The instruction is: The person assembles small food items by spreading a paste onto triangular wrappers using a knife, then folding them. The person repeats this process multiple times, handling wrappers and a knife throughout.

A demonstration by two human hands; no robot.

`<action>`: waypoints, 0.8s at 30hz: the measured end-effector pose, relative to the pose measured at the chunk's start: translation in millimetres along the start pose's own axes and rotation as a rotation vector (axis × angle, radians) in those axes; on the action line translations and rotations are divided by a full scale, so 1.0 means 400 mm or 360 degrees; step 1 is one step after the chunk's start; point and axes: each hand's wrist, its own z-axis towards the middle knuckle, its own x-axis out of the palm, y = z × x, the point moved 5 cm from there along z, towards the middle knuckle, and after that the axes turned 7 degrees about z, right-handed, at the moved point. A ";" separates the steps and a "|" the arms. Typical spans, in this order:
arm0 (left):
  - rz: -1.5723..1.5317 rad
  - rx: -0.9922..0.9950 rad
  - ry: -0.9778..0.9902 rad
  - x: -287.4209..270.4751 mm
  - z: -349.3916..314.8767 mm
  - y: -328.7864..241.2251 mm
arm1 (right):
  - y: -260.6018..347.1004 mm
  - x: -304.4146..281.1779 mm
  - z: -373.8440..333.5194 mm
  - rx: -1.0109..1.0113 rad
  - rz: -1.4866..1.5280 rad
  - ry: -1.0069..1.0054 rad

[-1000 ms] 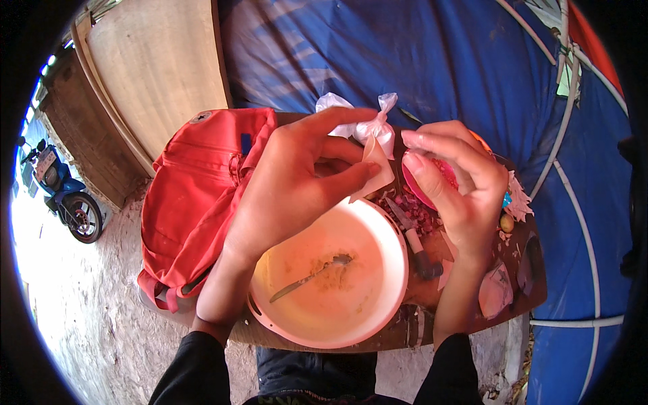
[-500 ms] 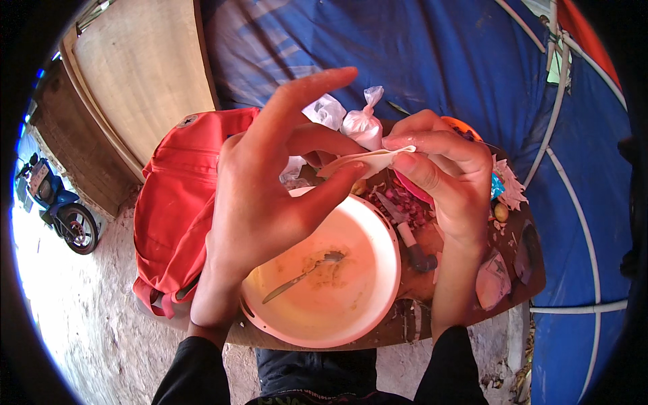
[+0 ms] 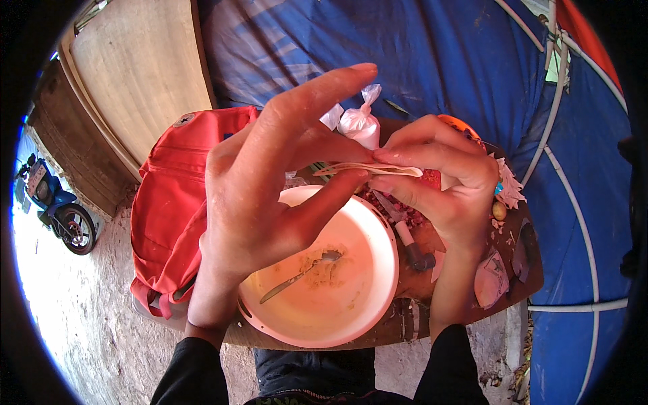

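Between my two hands, above the far part of a large white basin [image 3: 361, 290], is a thin, pale, folded dough wrapper [image 3: 410, 171]. My left hand [image 3: 246, 202] pinches its left part between thumb and fingers, with the index finger raised and stretched away. On the other side, my right hand [image 3: 462, 192] pinches the wrapper between thumb and fingertips. The fingertips of both hands nearly meet, and they hide parts of the wrapper. A metal spoon [image 3: 291, 281] lies in the basin among yellowish-brown residue.
A red backpack [image 3: 179, 196] sits left of the basin. Tied bags of white powder [image 3: 360, 126] stand behind. Right of the basin lie a pale-handled knife [image 3: 405, 233], chopped red pieces and scraps. An orange bowl [image 3: 464, 128] is farther back. Blue tarpaulin [image 3: 432, 54] hangs beyond the table.
The wrapper has come slightly lower and nearer, and it now appears flatter and more edge-on. My right hand's fingers have shifted left along it, closer to my left fingertips.
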 end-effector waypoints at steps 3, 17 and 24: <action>-0.0156 -0.0158 0.0068 0.002 -0.002 0.006 | 0.000 -0.002 0.000 -0.0083 -0.0012 -0.0013; -0.0261 -0.0259 -0.0016 -0.004 -0.009 0.025 | -0.003 0.005 0.005 -0.0215 0.0117 0.0039; -0.0260 -0.0139 0.0036 0.000 -0.001 0.016 | -0.008 0.009 -0.004 -0.0008 0.0123 0.0001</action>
